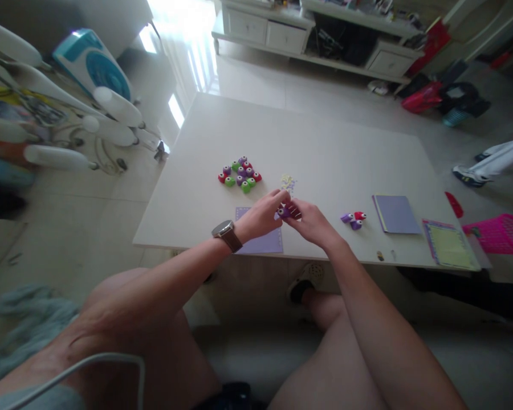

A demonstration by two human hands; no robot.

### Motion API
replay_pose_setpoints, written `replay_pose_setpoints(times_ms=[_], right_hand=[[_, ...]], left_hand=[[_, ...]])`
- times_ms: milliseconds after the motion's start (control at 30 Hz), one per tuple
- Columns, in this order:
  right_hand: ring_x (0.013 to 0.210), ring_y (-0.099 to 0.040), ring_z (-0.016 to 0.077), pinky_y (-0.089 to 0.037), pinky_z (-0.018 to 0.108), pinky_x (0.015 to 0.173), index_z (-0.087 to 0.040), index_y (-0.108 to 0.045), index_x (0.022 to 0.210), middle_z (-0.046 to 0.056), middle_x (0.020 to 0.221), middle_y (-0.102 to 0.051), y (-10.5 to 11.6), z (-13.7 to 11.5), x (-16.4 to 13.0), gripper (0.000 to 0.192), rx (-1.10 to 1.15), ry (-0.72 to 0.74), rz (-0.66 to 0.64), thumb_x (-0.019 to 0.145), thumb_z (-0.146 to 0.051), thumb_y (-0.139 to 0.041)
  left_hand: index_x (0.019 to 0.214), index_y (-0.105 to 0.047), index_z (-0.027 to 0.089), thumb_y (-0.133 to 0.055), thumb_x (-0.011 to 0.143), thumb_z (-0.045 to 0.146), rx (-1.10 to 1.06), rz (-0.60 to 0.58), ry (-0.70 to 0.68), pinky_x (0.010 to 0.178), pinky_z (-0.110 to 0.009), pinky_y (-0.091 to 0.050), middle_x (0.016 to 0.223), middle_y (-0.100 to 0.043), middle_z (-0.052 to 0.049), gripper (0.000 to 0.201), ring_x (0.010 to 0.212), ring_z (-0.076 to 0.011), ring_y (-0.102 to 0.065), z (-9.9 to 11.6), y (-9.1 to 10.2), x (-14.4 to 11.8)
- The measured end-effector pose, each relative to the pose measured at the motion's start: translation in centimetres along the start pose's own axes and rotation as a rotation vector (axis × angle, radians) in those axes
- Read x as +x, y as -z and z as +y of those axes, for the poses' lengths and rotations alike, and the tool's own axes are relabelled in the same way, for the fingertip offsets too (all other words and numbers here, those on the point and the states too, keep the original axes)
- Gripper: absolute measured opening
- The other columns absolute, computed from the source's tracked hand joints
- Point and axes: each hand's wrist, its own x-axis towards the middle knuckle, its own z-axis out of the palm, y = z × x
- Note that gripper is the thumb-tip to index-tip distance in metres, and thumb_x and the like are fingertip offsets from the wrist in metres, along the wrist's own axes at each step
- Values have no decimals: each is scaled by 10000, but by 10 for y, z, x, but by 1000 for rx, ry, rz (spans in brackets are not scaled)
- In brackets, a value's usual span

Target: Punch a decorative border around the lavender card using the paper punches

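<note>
Purple punch [284,212], one, held above the white table [325,154] near its front edge.
The right hand [311,221] grasps it; the left hand's [260,215] fingers meet it, grip unclear. Rounded, its top bears a pale-ringed dark dot. About twelve coloured punches [241,171] cluster leftward, three others [357,225] rightward.
</note>
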Motion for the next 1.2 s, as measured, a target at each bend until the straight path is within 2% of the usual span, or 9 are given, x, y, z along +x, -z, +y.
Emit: replay_pose_setpoints(times_ms=[100,167,333,467,567,667,867,1000,1200], right_hand=[[824,-654,184,-524,306,777,-191,-655,910,49,933,-711,2,2,-4,98,-91,-5,6,841,-193,-724],[819,-638,186,-500,302,772,-188,-650,850,47,899,-698,4,6,-5,92,-191,-9,2,817,-184,-736],[865,-649,184,-484,279,806,-179,-702,939,72,959,-721,14,15,-4,77,-296,-80,-117,868,-175,-672],[898,-664,182,-491,272,843,-182,-722,978,74,1000,-741,18,17,-2,108,-293,-106,-209,883,-176,-672],[871,-685,179,-506,265,819,-184,-720,987,57,951,-761,18,16,-1,110,-186,-156,-259,884,-210,-694],[869,-703,172,-514,257,810,-183,-719,994,51,950,-776,19,14,-2,116,-109,-194,-289,888,-221,-694],[881,-708,173,-514,256,805,-175,-733,979,57,955,-783,20,17,-5,120,-120,-241,-310,868,-209,-704],[860,-700,171,-503,246,773,-173,-748,973,54,941,-782,20,17,-6,123,-186,-263,-363,866,-200,-695],[811,-676,172,-476,246,726,-175,-757,914,42,896,-771,15,13,-6,91,-253,-221,-454,873,-211,-684]], left_hand=[[1071,-491,216,-587,728,10,47,-36,54,826,-337,-554,1092,-560,-49,411,950,-182,-621,3,-3,-8],[1108,-479,208,-674,716,53,165,-102,127,871,-377,-553,1125,-553,-71,465,999,-217,-608,5,-5,-17],[1226,-482,177,-899,635,242,556,-453,239,1002,-566,-502,1356,-501,-190,726,1265,-368,-486,12,-12,-42],[1310,-486,181,-848,716,214,682,-590,242,1040,-707,-436,1454,-447,-233,697,1387,-422,-379,20,-15,-52],[1288,-531,178,-709,798,117,690,-602,226,1023,-701,-457,1433,-468,-222,526,1335,-401,-427,25,-13,-52],[1226,-581,173,-635,805,66,650,-617,227,986,-660,-504,1394,-494,-203,437,1264,-368,-462,27,-8,-49],[961,-667,165,-539,821,61,552,-581,272,934,-628,-544,1259,-548,-175,215,1155,-327,-488,20,0,-41],[867,-662,167,-512,819,51,497,-535,287,939,-650,-540,1209,-572,-158,196,1130,-315,-497,12,2,-36],[824,-654,170,-535,790,41,492,-547,252,953,-683,-521,1195,-585,-154,178,1136,-319,-488,8,1,-35]])
